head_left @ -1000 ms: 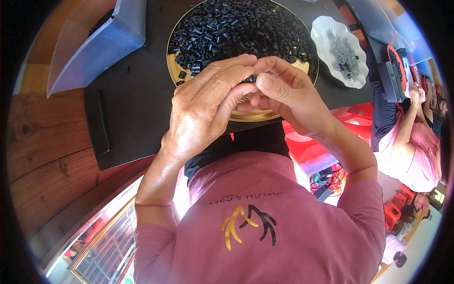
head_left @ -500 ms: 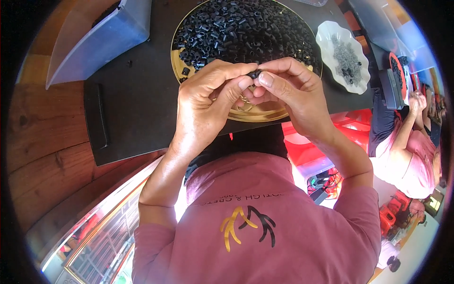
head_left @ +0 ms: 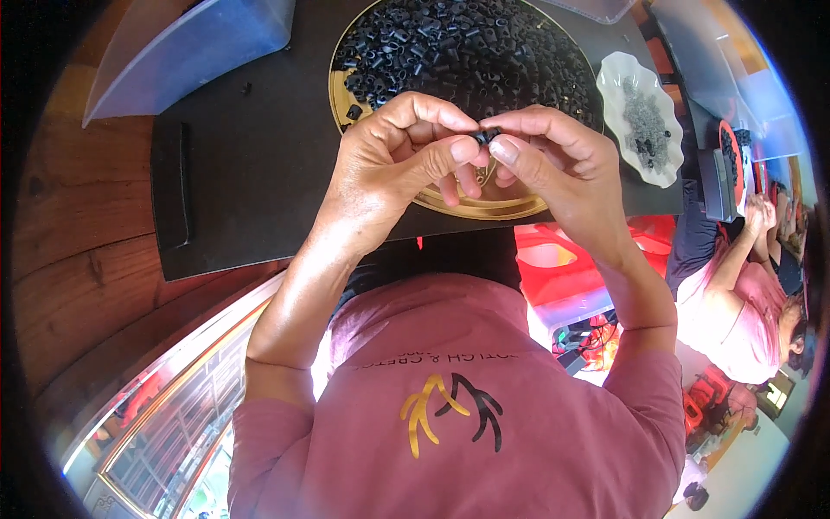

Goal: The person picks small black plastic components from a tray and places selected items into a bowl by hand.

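Both hands have come apart a little since half a second ago, thumbs now side by side rather than overlapped, and the view has dipped so the gold tray [head_left: 510, 208] sits higher in frame. I take that tray as my landmark. My left hand [head_left: 389, 164] and right hand [head_left: 553, 164] hover just above its near rim, fingertips meeting over the small black piece [head_left: 486, 136]. Each grip is narrow: thumb and forefinger of both hands pinch the piece from opposite sides, so it hangs between them, clear of the heap of black pieces [head_left: 467, 52] that fills the far part of the tray.

To do this well, I judge the pinch should stay at the very tips, so the piece remains visible and can be turned or pressed without slipping. Keeping the work directly over the tray means a dropped piece lands among its kind rather than on the dark surface [head_left: 251, 173]. Right of the tray lies a white dish [head_left: 618, 82] with greyish bits; left of it, a clear blue-tinted bin [head_left: 181, 43]. Farther right of the tray, another person in pink sits at their own work.
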A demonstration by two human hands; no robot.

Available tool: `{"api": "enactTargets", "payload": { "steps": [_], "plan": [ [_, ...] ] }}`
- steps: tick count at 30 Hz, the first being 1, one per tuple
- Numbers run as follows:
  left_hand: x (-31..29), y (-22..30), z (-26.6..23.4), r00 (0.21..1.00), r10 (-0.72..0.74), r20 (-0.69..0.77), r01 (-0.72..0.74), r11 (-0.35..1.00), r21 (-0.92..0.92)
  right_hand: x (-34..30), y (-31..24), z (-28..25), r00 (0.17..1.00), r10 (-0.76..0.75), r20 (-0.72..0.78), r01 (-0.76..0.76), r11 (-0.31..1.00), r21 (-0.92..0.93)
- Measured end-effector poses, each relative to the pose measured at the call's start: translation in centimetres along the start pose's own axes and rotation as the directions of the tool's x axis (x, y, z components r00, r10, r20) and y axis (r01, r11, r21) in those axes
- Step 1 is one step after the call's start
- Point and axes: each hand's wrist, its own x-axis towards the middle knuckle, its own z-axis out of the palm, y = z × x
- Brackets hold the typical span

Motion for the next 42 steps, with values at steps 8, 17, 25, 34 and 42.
{"api": "enactTargets", "payload": {
  "steps": [8,17,25,34,42],
  "plan": [
    [0.0,-0.2,-0.3,0.999,-0.026,0.019,0.026,0.998,-0.049,0.2,-0.7,-0.3,0.995,-0.097,0.019,0.098,0.962,-0.253],
    [0.0,-0.1,-0.4,0.999,-0.021,0.039,0.021,1.000,0.023,0.8,-1.8,-1.1,0.972,-0.109,0.207,0.201,0.838,-0.507],
    [0.0,-0.2,-0.3,0.999,-0.041,0.026,0.040,0.999,0.025,1.0,-1.4,-1.6,0.940,-0.175,0.291,0.321,0.737,-0.594],
    [0.2,-0.1,-0.4,0.996,-0.082,0.025,0.082,0.997,-0.007,1.3,-1.7,-2.2,0.951,-0.031,0.308,0.195,0.831,-0.520],
    [0.2,0.2,0.1,0.996,-0.087,0.034,0.083,0.990,0.110,1.6,-1.8,-2.0,0.966,-0.057,0.253,0.176,0.860,-0.478]
  ]
}}
